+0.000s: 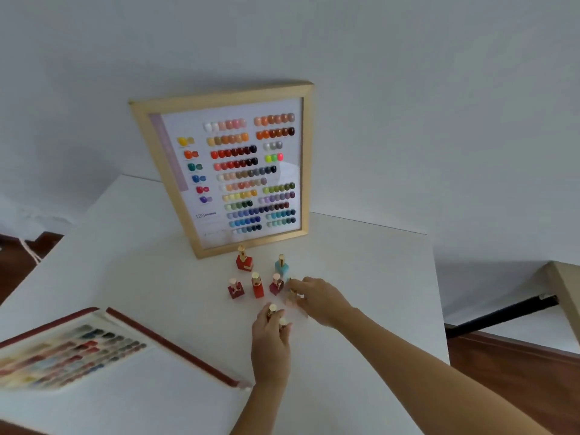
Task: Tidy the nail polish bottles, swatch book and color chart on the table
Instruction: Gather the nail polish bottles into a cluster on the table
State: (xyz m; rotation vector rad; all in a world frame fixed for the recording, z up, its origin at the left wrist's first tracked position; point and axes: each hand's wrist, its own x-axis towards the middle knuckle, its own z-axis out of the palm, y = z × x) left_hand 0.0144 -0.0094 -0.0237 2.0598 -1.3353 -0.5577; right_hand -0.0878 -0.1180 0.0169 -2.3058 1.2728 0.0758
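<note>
My left hand (270, 339) curls round two gold-capped bottles (277, 315) near the table (361, 262) middle; my right hand (317, 298) pinches another small bottle (293, 291) just right. Five bottles (256, 285) stand beyond, before the upright color chart (226, 171). The swatch book (72, 350) lies open, near left.

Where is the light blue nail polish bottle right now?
Head view: the light blue bottle stands right of centre, before the framed color chart, just beyond the right hand.

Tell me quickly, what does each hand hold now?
Left hand: grips two gold-capped bottles.
Right hand: fingers curled round a small bottle, mostly hidden.
</note>
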